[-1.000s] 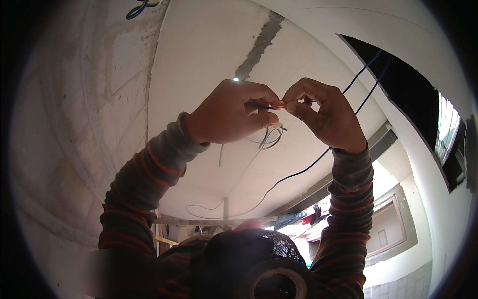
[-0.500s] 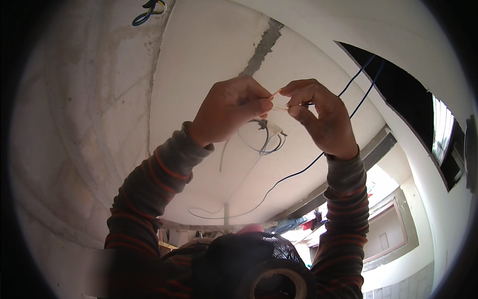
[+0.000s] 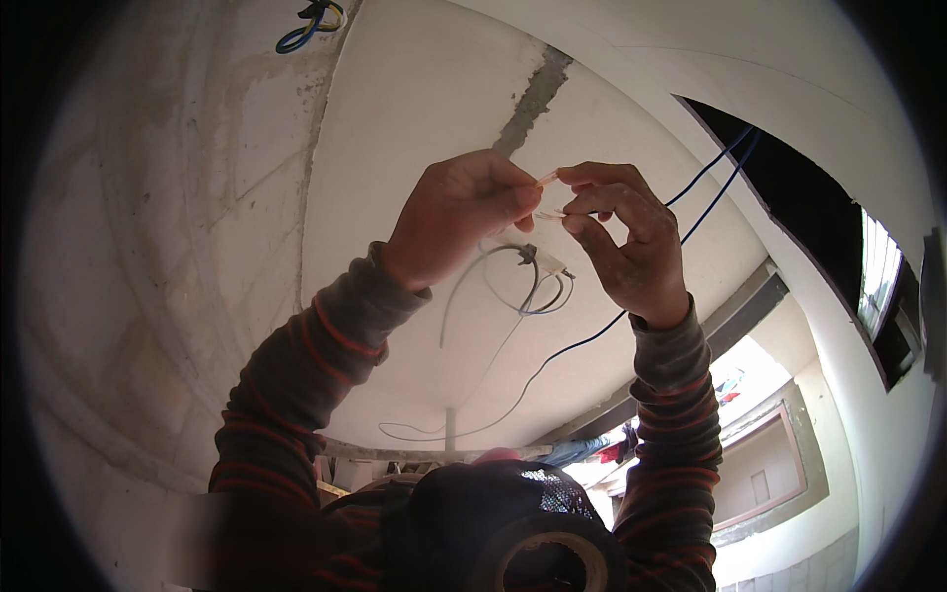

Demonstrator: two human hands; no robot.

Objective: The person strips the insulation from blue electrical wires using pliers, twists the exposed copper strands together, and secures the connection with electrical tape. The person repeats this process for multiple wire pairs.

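Between my two raised hands, bare wire ends show close together. My left hand (image 3: 459,212) is closed, thumb and forefinger pinching the upper copper end (image 3: 548,180), whose tip pokes out toward my right forefinger; whether tip and finger touch, I cannot tell. My right hand (image 3: 639,247) is curled, thumb and middle finger gripping the lower strands (image 3: 548,215), thin and pale, which point back at my left fingers just under the upper end.

Beyond my right hand, two blue wires (image 3: 710,169) slant up into a dark opening (image 3: 789,187). From below that same hand a dark wire (image 3: 575,346) curves downward and off to the left. Under the gap between my hands, a loose coil of cable (image 3: 525,311) shows against the pale ceiling (image 3: 395,128). Up past my hands runs a rough grey strip (image 3: 533,99), and well up to the left of my left hand sticks out a small bundle of coloured wires (image 3: 318,22). Dark sleeves (image 3: 296,370) with orange stripes cover my forearms below both hands.
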